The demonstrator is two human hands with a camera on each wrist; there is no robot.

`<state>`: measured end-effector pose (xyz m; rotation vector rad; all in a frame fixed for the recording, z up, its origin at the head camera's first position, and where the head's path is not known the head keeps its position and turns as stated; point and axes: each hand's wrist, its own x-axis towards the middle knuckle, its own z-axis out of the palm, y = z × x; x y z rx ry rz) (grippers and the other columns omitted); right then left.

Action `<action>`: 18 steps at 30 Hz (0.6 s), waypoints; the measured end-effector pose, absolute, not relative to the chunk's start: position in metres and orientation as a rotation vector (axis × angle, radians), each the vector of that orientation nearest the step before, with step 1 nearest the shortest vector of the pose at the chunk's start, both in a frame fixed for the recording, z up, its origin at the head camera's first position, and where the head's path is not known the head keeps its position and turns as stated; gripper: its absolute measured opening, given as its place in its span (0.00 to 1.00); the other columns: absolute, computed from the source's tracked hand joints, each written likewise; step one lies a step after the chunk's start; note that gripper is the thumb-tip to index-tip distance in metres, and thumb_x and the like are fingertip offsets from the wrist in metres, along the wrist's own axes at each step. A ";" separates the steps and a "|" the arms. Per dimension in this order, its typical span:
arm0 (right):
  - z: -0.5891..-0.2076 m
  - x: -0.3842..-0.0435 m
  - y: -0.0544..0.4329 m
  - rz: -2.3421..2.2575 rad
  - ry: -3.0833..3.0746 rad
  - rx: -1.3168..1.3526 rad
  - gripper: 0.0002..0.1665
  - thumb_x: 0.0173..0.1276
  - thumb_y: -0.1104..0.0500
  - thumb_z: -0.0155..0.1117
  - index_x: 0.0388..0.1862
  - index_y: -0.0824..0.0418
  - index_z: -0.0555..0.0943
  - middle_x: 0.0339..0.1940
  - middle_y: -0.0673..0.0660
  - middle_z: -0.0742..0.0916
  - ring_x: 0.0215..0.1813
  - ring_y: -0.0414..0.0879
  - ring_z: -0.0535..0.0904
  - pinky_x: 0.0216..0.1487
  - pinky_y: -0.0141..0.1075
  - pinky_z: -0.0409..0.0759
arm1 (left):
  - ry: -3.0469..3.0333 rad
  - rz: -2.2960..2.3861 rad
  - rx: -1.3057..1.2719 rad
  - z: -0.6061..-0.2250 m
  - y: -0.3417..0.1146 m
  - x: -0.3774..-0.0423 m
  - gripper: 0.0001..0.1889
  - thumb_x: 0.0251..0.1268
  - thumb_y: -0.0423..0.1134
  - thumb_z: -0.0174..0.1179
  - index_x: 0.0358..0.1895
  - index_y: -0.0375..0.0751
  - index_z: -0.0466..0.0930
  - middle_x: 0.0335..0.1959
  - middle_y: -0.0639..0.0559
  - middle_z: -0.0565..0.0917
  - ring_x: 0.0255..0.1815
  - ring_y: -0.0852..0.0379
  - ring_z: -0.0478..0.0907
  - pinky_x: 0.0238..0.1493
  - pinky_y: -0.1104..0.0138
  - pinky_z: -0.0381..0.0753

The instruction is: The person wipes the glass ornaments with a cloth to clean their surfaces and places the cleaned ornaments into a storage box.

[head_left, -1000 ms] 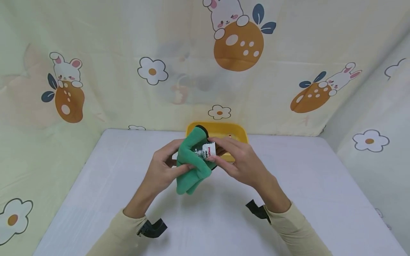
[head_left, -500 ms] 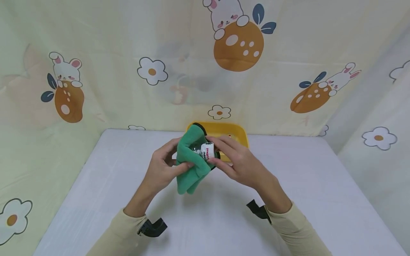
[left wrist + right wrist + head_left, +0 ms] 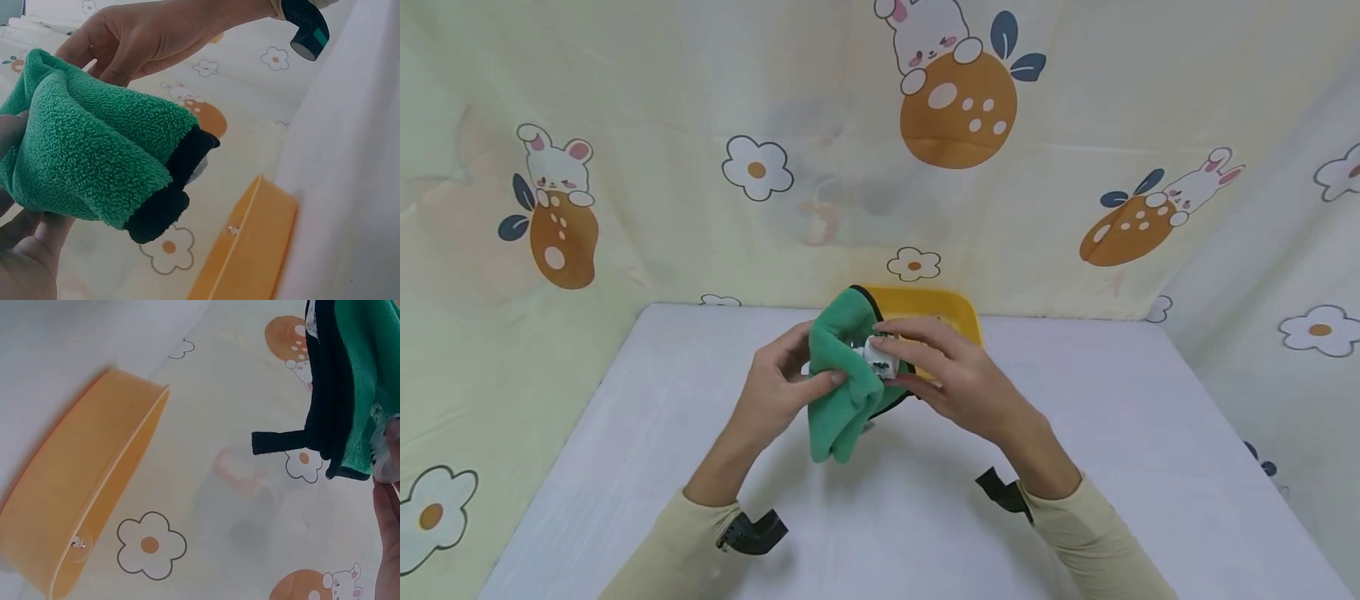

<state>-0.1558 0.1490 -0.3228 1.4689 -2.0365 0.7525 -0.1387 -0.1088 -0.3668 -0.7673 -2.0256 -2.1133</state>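
Note:
My left hand (image 3: 771, 392) holds a green terry towel (image 3: 831, 421) with a black border, thumb pressed on its front. The towel is folded about a small clear bottle with a white, printed end (image 3: 882, 360). The fingers and thumb of my right hand (image 3: 973, 379) pinch that white end. In the left wrist view the towel (image 3: 94, 150) covers the bottle. A black strap hangs from the towel edge (image 3: 328, 394) in the right wrist view, where the clear bottle (image 3: 382, 450) shows beside the right fingers.
Behind the hands, a yellow tray (image 3: 958, 307) stands on the white table (image 3: 1075, 400) against the printed curtain (image 3: 700, 233). A small clear item with red marks (image 3: 79, 545) lies inside it. Each wrist carries a black camera mount (image 3: 752, 533).
The right fingers have shifted over the white end, and its print has turned so the red text no longer shows. The left hand and towel have moved slightly left.

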 end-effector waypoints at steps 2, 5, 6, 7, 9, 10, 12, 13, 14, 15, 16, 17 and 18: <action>-0.322 -0.156 0.148 0.755 -2.005 1.473 0.37 0.51 0.70 0.81 0.62 0.65 0.80 0.63 0.61 0.81 0.62 0.54 0.79 0.61 0.32 0.81 | -2.032 -2.109 -0.769 -0.366 -0.110 -0.139 0.28 0.63 0.28 0.68 0.67 0.35 0.74 0.58 0.40 0.80 0.56 0.47 0.78 0.55 0.62 0.86; -0.322 -0.158 0.147 0.779 -1.951 1.483 0.38 0.48 0.71 0.82 0.60 0.67 0.80 0.61 0.62 0.82 0.60 0.54 0.80 0.59 0.31 0.82 | -2.031 -2.115 -0.794 -0.366 -0.110 -0.140 0.27 0.64 0.29 0.68 0.66 0.35 0.75 0.58 0.39 0.81 0.56 0.48 0.78 0.54 0.62 0.86; -0.322 -0.158 0.147 0.786 -1.936 1.483 0.38 0.46 0.71 0.83 0.60 0.67 0.80 0.60 0.62 0.83 0.59 0.54 0.81 0.57 0.31 0.83 | -2.028 -2.118 -0.804 -0.365 -0.110 -0.140 0.26 0.64 0.29 0.68 0.66 0.34 0.76 0.57 0.39 0.81 0.55 0.48 0.78 0.53 0.61 0.87; -0.322 -0.159 0.147 0.792 -1.925 1.484 0.39 0.45 0.71 0.84 0.59 0.68 0.80 0.59 0.62 0.84 0.59 0.54 0.81 0.57 0.31 0.83 | -2.026 -2.116 -0.816 -0.365 -0.110 -0.140 0.26 0.64 0.28 0.68 0.65 0.34 0.76 0.57 0.39 0.81 0.55 0.48 0.79 0.53 0.61 0.87; -0.322 -0.160 0.147 0.801 -1.921 1.480 0.39 0.46 0.69 0.84 0.59 0.69 0.80 0.59 0.62 0.84 0.59 0.54 0.82 0.56 0.31 0.84 | -2.020 -2.109 -0.836 -0.365 -0.110 -0.140 0.25 0.63 0.28 0.69 0.64 0.34 0.77 0.57 0.39 0.81 0.55 0.49 0.79 0.52 0.60 0.88; -0.322 -0.159 0.148 0.807 -1.930 1.473 0.38 0.47 0.68 0.84 0.60 0.68 0.80 0.59 0.62 0.84 0.59 0.54 0.82 0.56 0.31 0.84 | -2.015 -2.103 -0.849 -0.365 -0.110 -0.140 0.25 0.63 0.27 0.69 0.64 0.34 0.77 0.57 0.40 0.81 0.55 0.49 0.80 0.51 0.60 0.88; -0.322 -0.159 0.149 0.825 -1.959 1.455 0.37 0.50 0.66 0.83 0.60 0.68 0.80 0.58 0.62 0.85 0.59 0.54 0.83 0.56 0.32 0.84 | -2.013 -2.079 -0.871 -0.366 -0.110 -0.140 0.24 0.63 0.26 0.69 0.63 0.34 0.77 0.57 0.40 0.81 0.55 0.49 0.80 0.52 0.59 0.87; -0.323 -0.159 0.149 0.836 -1.978 1.445 0.36 0.52 0.64 0.83 0.61 0.68 0.80 0.58 0.62 0.85 0.59 0.54 0.83 0.55 0.33 0.84 | -2.011 -2.070 -0.885 -0.366 -0.110 -0.140 0.25 0.63 0.26 0.68 0.63 0.35 0.77 0.58 0.41 0.81 0.56 0.49 0.80 0.53 0.58 0.87; -0.323 -0.158 0.150 0.849 -1.998 1.434 0.35 0.55 0.62 0.82 0.61 0.68 0.80 0.58 0.62 0.85 0.58 0.54 0.84 0.54 0.33 0.85 | -2.010 -2.061 -0.896 -0.366 -0.109 -0.140 0.25 0.63 0.26 0.68 0.63 0.35 0.77 0.58 0.41 0.81 0.56 0.49 0.80 0.53 0.58 0.87; -0.324 -0.158 0.150 0.861 -2.018 1.422 0.33 0.57 0.60 0.81 0.61 0.67 0.80 0.57 0.61 0.85 0.57 0.54 0.84 0.53 0.33 0.85 | -2.007 -2.054 -0.908 -0.366 -0.109 -0.140 0.25 0.63 0.25 0.68 0.63 0.34 0.76 0.58 0.41 0.81 0.56 0.49 0.80 0.53 0.57 0.87; -0.324 -0.158 0.151 0.874 -2.039 1.411 0.33 0.59 0.59 0.80 0.61 0.67 0.80 0.57 0.61 0.85 0.56 0.54 0.84 0.51 0.33 0.86 | -2.005 -2.047 -0.918 -0.366 -0.109 -0.140 0.25 0.63 0.25 0.68 0.64 0.34 0.76 0.58 0.41 0.80 0.56 0.49 0.80 0.53 0.57 0.87; -0.324 -0.157 0.151 0.886 -2.055 1.400 0.32 0.60 0.58 0.79 0.62 0.67 0.80 0.56 0.61 0.85 0.55 0.53 0.85 0.50 0.34 0.86 | -2.005 -2.044 -0.925 -0.366 -0.109 -0.140 0.26 0.62 0.25 0.68 0.64 0.35 0.76 0.59 0.41 0.80 0.56 0.49 0.79 0.53 0.56 0.87; -0.325 -0.157 0.151 0.900 -2.073 1.391 0.32 0.60 0.57 0.79 0.62 0.66 0.80 0.56 0.61 0.85 0.54 0.53 0.85 0.49 0.34 0.87 | -2.003 -2.037 -0.935 -0.366 -0.109 -0.140 0.26 0.62 0.24 0.68 0.64 0.35 0.76 0.59 0.41 0.80 0.56 0.48 0.79 0.53 0.56 0.87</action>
